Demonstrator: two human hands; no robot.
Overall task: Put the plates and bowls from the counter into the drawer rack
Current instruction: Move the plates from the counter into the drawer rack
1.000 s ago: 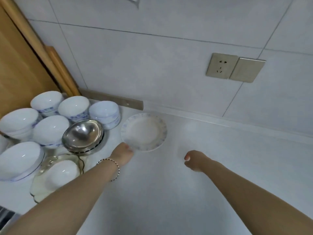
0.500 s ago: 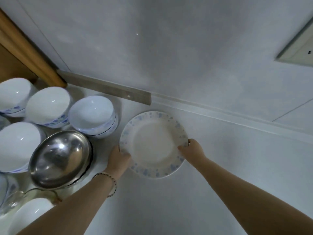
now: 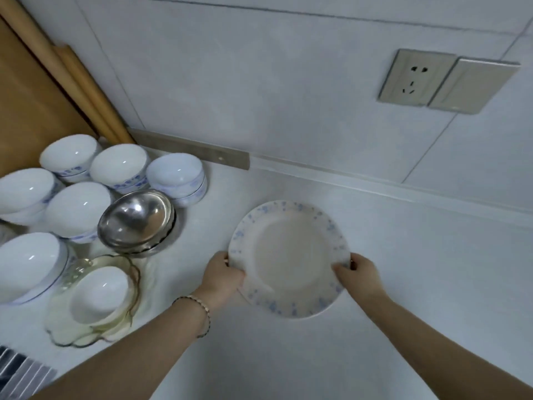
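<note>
Left hand point(image 3: 222, 274) and right hand point(image 3: 360, 272) grip the plate point(image 3: 288, 255)

Glossy ceramic plate point(image 3: 291, 255); shiny steel bowl point(image 3: 135, 223); clear glass dish point(image 3: 63, 330); matt counter point(image 3: 288, 356).

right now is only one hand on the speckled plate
No, the left hand and the right hand each hold the speckled plate by opposite sides of its rim.

Cream plate point(image 3: 291, 255) with blue-speckled rim; white bowls point(image 3: 121, 164) with blue trim; silver steel bowl point(image 3: 135, 220).
</note>
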